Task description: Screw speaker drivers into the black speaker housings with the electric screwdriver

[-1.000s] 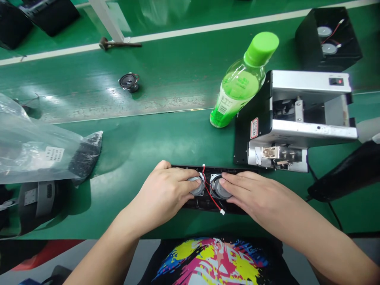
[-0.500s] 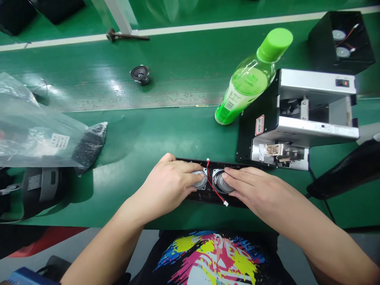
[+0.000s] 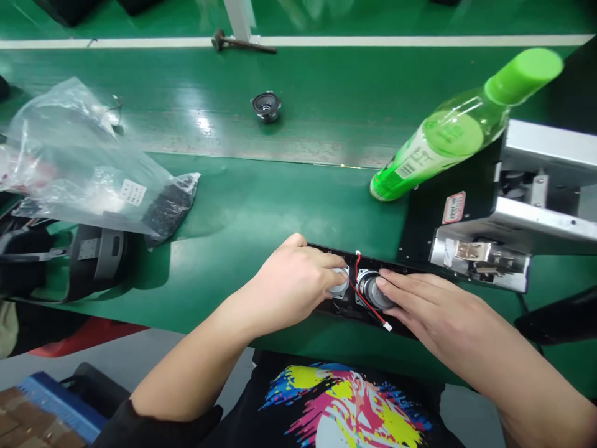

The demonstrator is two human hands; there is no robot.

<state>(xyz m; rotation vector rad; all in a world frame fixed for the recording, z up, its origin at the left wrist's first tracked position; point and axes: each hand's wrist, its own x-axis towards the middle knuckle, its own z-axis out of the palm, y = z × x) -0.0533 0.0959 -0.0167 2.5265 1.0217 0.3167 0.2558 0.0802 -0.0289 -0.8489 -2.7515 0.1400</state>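
Note:
A long black panel lies near the table's front edge, with two round speakers set side by side in it, magnet sides up. My left hand has its fingers closed around the left speaker, covering part of it. The right speaker is under the fingertips of my right hand, which are held together and pressed on it; the thumb is hidden. Between the two speakers runs a red and black cable with white plugs at its ends.
A green-capped bottle stands behind a metal-framed black housing on the right. At the left lie a plastic bag and a black device with a strap. Farther back sit a loose speaker and a hammer.
The view has shifted, so the table's things appear farther right. Both hands stay on the same two speakers, and the panel now appears slightly more tilted.

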